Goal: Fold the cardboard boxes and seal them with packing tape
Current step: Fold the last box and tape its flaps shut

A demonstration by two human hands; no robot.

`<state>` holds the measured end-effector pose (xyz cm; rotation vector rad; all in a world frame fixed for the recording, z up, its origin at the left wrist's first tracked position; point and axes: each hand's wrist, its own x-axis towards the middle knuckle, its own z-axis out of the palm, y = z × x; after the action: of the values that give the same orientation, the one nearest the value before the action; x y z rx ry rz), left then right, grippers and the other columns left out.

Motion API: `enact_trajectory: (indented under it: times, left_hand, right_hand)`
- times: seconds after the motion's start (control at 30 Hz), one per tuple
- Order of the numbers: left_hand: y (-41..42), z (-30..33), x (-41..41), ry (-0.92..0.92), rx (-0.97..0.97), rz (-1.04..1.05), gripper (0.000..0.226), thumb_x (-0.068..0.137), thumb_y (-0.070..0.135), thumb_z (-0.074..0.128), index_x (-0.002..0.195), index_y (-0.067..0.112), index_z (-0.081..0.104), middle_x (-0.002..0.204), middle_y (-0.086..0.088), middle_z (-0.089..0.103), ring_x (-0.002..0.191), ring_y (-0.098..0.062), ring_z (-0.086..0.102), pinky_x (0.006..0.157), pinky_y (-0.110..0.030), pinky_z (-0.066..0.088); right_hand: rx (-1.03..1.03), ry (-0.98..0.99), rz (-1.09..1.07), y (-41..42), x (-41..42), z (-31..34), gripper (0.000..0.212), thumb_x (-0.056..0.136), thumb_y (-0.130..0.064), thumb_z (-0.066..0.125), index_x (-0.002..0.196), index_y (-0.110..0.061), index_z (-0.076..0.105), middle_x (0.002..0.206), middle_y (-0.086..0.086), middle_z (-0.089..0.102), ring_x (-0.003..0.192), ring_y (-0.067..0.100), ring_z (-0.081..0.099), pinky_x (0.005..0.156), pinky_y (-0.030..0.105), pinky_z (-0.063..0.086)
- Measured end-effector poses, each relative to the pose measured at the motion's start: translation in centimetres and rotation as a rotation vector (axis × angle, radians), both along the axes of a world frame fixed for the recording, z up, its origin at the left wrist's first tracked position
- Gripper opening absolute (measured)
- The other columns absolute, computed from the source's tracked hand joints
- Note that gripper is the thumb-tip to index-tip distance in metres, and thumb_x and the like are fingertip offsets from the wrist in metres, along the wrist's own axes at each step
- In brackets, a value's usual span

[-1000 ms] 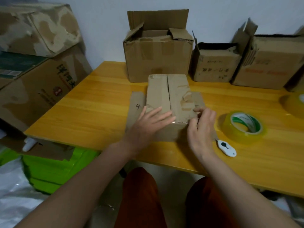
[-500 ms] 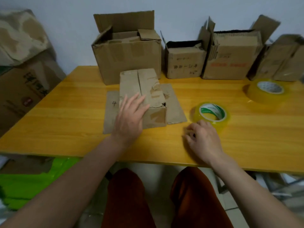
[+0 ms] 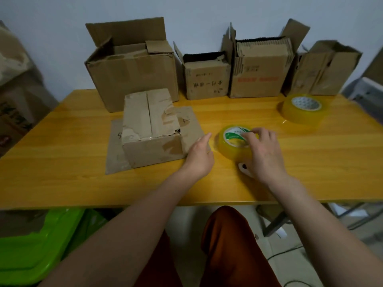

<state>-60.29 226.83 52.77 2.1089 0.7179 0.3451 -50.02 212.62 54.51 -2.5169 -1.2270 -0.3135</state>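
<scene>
A small worn cardboard box [image 3: 151, 129] stands on the wooden table [image 3: 62, 162] with its top flaps folded shut. It rests on flat cardboard sheets [image 3: 116, 146]. My left hand [image 3: 200, 156] lies on the table just right of the box, off it and holding nothing. My right hand [image 3: 265, 152] reaches over a yellowish tape roll [image 3: 232, 143] with a green and white core label, its fingertips curled onto the roll's top. A small white cutter [image 3: 243, 168] peeks out from under my right hand.
A second, larger tape roll [image 3: 300, 109] lies at the back right. Several open cardboard boxes [image 3: 132, 73] line the wall behind the table. More boxes are stacked at the far left, and a green bin [image 3: 37, 241] sits under the table's left side.
My left hand came off the box top and moved right onto the table. My right hand went from the box edge, across the table, onto the tape roll. The view shifted right.
</scene>
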Motion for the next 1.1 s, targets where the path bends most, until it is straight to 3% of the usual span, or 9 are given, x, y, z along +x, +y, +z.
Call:
enact_trajectory:
  times: [0.1,0.33,0.47,0.67,0.77,0.83,0.97,1.03,1.1]
  left_hand:
    - [0.4,0.3,1.0,0.021,-0.108,0.029,0.06,0.097,-0.006,0.042,0.152,0.012,0.025,0.156,-0.004,0.03,0.143,-0.021,0.029,0.114,-0.029,0.028]
    - [0.3,0.6,0.8,-0.086,-0.21,0.075,0.045,0.094,-0.011,0.044,0.137,0.003,0.046,0.126,-0.012,0.055,0.117,-0.02,0.053,0.096,-0.02,0.042]
    - [0.1,0.8,0.7,-0.149,-0.233,0.134,0.031,0.093,-0.001,0.054,0.122,0.009,0.057,0.097,0.003,0.056,0.094,-0.011,0.055,0.082,-0.017,0.047]
    - [-0.2,1.7,0.1,-0.312,-0.226,0.284,0.01,0.091,0.017,0.065,0.086,0.024,0.06,0.093,0.004,0.063,0.085,-0.007,0.06,0.074,-0.017,0.05]
    - [-0.6,3.0,-0.5,-0.419,-0.13,0.379,0.019,0.091,0.017,0.065,0.077,0.029,0.06,0.083,0.009,0.065,0.07,0.005,0.06,0.061,-0.006,0.046]
    - [-0.7,4.1,-1.0,-0.489,-0.148,0.394,0.018,0.09,0.016,0.066,0.079,0.029,0.061,0.082,0.01,0.065,0.073,0.003,0.063,0.066,-0.009,0.05]
    - [-0.6,6.2,-2.6,-0.611,-0.434,0.406,0.01,0.092,0.01,0.062,0.085,0.017,0.065,0.083,0.0,0.07,0.074,-0.005,0.07,0.067,-0.016,0.055]
    - [-0.6,7.0,-3.2,-0.63,-0.591,0.373,0.007,0.093,0.008,0.06,0.09,0.01,0.065,0.08,-0.002,0.073,0.074,-0.008,0.071,0.067,-0.019,0.056]
    - [-0.8,7.7,-3.8,-0.631,-0.715,0.343,0.007,0.094,0.007,0.058,0.093,0.006,0.066,0.082,-0.007,0.075,0.077,-0.014,0.073,0.068,-0.024,0.058]
  right_hand:
    - [-0.145,0.084,0.03,0.9,1.2,-0.1,0.046,0.077,-0.009,0.069,0.122,-0.011,0.057,0.143,0.013,0.034,0.132,0.032,0.025,0.103,0.039,0.029]
    - [-0.003,0.269,0.14,1.1,2.1,-0.1,0.039,0.08,0.0,0.068,0.117,-0.008,0.057,0.144,0.012,0.034,0.134,0.027,0.023,0.107,0.03,0.023]
    - [0.03,0.328,0.165,1.0,1.9,0.4,0.038,0.08,-0.003,0.07,0.115,-0.007,0.057,0.145,0.011,0.033,0.135,0.026,0.023,0.108,0.029,0.022]
    - [0.071,0.379,0.21,1.2,1.1,2.6,0.029,0.083,-0.006,0.069,0.107,-0.011,0.054,0.15,0.009,0.025,0.14,0.025,0.02,0.111,0.029,0.02]
    - [0.084,0.449,0.271,1.1,0.6,4.2,0.034,0.081,-0.006,0.071,0.103,-0.017,0.047,0.156,0.006,0.013,0.144,0.022,0.014,0.114,0.031,0.019]
    - [0.086,0.418,0.307,0.9,0.3,5.0,0.048,0.076,-0.006,0.076,0.106,-0.025,0.043,0.158,0.0,0.004,0.146,0.02,0.008,0.115,0.034,0.022]
    - [0.484,0.334,0.264,1.4,0.0,5.7,0.079,0.073,0.004,0.073,0.136,-0.03,0.038,0.15,-0.005,0.026,0.138,0.009,0.026,0.108,0.029,0.031]
    - [0.762,0.57,0.227,2.3,-0.4,5.3,0.073,0.078,0.006,0.069,0.138,-0.025,0.04,0.132,-0.012,0.046,0.119,-0.003,0.044,0.097,0.02,0.041]
    - [0.963,0.911,0.245,3.3,-1.0,4.7,0.05,0.082,0.005,0.065,0.124,-0.02,0.055,0.112,-0.005,0.064,0.105,0.007,0.061,0.086,0.026,0.051]
